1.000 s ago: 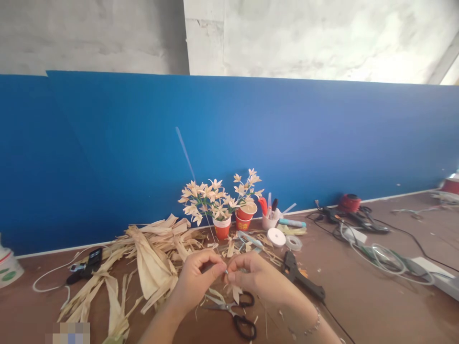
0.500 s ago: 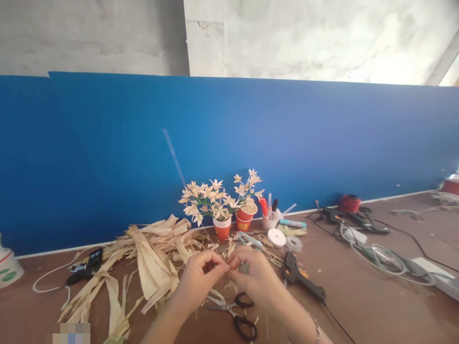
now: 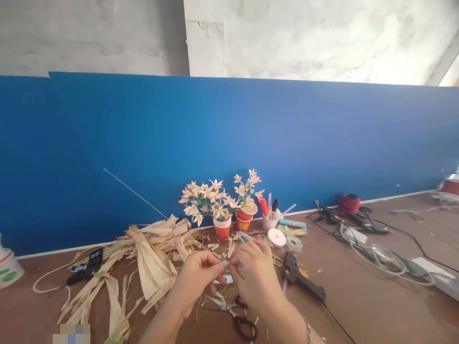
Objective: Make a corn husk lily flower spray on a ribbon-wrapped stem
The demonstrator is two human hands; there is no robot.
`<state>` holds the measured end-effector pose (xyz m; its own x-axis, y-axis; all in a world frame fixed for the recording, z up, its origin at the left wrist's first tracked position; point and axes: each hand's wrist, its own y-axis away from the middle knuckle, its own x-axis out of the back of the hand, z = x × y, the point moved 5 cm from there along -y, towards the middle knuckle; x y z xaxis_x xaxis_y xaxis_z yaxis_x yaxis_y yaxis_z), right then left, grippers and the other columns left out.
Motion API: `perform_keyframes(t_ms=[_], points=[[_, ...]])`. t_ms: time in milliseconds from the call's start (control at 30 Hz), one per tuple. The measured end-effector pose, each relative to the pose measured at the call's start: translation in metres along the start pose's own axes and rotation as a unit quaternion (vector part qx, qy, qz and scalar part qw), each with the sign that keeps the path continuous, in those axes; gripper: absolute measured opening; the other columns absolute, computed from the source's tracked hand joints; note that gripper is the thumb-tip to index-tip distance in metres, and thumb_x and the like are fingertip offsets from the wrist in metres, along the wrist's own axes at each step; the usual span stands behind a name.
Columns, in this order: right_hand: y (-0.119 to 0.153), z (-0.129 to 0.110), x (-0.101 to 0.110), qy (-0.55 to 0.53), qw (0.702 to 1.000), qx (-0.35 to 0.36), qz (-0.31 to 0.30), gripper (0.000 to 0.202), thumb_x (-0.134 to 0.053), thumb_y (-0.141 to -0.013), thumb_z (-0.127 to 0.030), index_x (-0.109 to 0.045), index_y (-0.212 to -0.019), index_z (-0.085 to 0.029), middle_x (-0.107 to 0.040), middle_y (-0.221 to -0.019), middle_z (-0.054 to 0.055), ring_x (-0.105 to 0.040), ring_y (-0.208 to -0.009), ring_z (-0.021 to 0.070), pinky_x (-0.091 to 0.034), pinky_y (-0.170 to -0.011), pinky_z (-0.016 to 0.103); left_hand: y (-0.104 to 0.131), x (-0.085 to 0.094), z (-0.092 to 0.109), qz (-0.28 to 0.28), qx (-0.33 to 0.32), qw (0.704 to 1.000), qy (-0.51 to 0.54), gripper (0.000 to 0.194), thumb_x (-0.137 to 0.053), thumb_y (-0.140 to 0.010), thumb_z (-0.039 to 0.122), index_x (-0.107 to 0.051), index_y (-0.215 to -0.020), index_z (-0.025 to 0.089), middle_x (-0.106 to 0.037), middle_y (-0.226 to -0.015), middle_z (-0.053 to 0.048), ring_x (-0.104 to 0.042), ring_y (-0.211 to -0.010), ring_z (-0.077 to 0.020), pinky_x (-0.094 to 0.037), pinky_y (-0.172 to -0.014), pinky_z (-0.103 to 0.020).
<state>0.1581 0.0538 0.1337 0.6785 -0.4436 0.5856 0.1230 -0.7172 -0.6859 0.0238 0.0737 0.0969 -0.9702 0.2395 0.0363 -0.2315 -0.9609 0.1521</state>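
Note:
My left hand is closed in a pinch above the table. A thin pale wire slants up to the left from about its fingertips, across the blue panel. Facing it, my right hand pinches at a small pale blue strip that shows between the two hands. A loop of similar pale blue shows just below the fingers. Scissors with black handles lie slightly open beneath the hands. The exact join of wire and strip is hidden by the fingers.
Dried corn husks heap up on the left. Husk flowers stand in a red paper cup at the back. Right of my hands lie a glue gun, a white spool and a tape roll. Cables spread farther right.
The wire has swung down to the left, lying at a lower slant. My right hand has turned over somewhat, and pale blue strip now shows at the fingers.

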Motion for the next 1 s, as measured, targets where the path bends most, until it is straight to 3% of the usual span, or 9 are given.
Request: perform_keyframes(t_ms=[100,267,567,833,900,1000], points=[[0.001,-0.003,0.001,0.010,0.999,0.021,0.026,0.016,-0.056,-0.068,-0.005,-0.054,-0.060,-0.019,-0.060,-0.064,-0.002,-0.054,-0.068,0.0151,-0.027,-0.089,0.037,-0.003,-0.003,-0.002,0.008,-0.015,0.999,0.032,0.025,-0.070,-0.061,0.036,-0.059,-0.068,0.016,-0.059,-0.055,0.002,-0.053,-0.046,-0.0102,-0.039,-0.042,-0.019],[0.004,-0.005,-0.002,0.009,0.999,0.035,0.028,0.017,-0.055,-0.073,-0.007,-0.055,-0.062,-0.019,-0.061,-0.066,-0.001,-0.054,-0.071,0.0155,-0.026,-0.092,0.038,-0.004,0.001,0.003,0.040,-0.047,0.997,-0.049,0.019,-0.064,-0.067,0.032,-0.065,-0.069,0.014,-0.055,-0.049,0.002,-0.050,-0.043,-0.0104,-0.038,-0.042,-0.020],[0.003,-0.002,-0.004,-0.047,0.993,-0.003,-0.110,0.018,-0.057,-0.071,-0.001,-0.057,-0.068,-0.019,-0.063,-0.072,-0.003,-0.056,-0.074,0.0149,-0.029,-0.090,0.037,-0.006,0.010,0.009,0.005,-0.130,0.988,-0.087,0.012,-0.062,-0.071,0.026,-0.065,-0.066,0.015,-0.057,-0.063,0.000,-0.053,-0.050,-0.0107,-0.041,-0.049,-0.021],[0.005,0.005,-0.006,-0.100,0.973,-0.074,-0.197,0.018,-0.055,-0.076,-0.006,-0.060,-0.066,-0.020,-0.063,-0.072,-0.001,-0.058,-0.075,0.0154,-0.039,-0.070,0.026,0.001,0.007,0.018,-0.013,-0.193,0.969,-0.152,0.013,-0.059,-0.076,0.025,-0.064,-0.066,0.017,-0.057,-0.068,-0.001,-0.053,-0.061,-0.0130,-0.041,-0.056,-0.021],[0.006,0.006,-0.007,-0.106,0.969,-0.083,-0.208,0.019,-0.053,-0.077,-0.007,-0.061,-0.065,-0.019,-0.063,-0.070,-0.001,-0.058,-0.072,0.0152,-0.039,-0.066,0.025,0.002,0.005,0.021,-0.005,-0.207,0.962,-0.178,0.013,-0.058,-0.076,0.024,-0.062,-0.066,0.017,-0.057,-0.067,-0.001,-0.053,-0.064,-0.0139,-0.041,-0.059,-0.022],[0.004,0.005,-0.005,-0.078,0.979,-0.077,-0.172,0.014,-0.058,-0.070,-0.007,-0.063,-0.070,-0.020,-0.065,-0.074,0.000,-0.059,-0.075,0.0172,-0.040,-0.071,0.028,0.003,0.004,0.020,0.010,-0.210,0.958,-0.196,0.013,-0.057,-0.078,0.024,-0.061,-0.066,0.018,-0.057,-0.067,-0.001,-0.052,-0.065,-0.0143,-0.039,-0.059,-0.022]])
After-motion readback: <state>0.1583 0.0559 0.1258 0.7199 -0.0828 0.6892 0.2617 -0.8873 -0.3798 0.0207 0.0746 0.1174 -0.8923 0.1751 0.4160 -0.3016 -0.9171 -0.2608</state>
